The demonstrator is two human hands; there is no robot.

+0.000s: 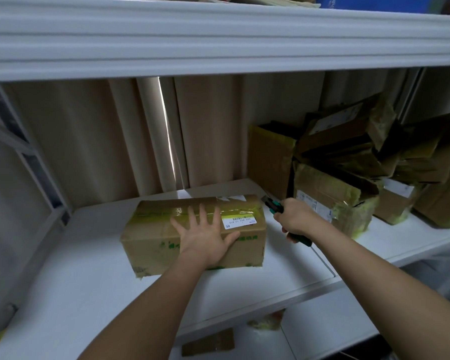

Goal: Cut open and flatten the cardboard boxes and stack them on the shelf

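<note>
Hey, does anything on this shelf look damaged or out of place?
Yes. The pile of boxes at the right is torn and tumbled at angles. The sealed box under the left hand looks intact; the right hand holds a cutter.

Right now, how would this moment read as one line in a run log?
left hand: flat on taped brown cardboard box | right hand: grips green-handled cutter at box end | white shelf: box uncut

I see a beige curtain (94, 141) hanging behind the white shelving, with a thin bright slit of daylight (166, 131) right of its middle. Left of the curtain stands a grey metal frame (24, 149). The room looks dim.
</note>
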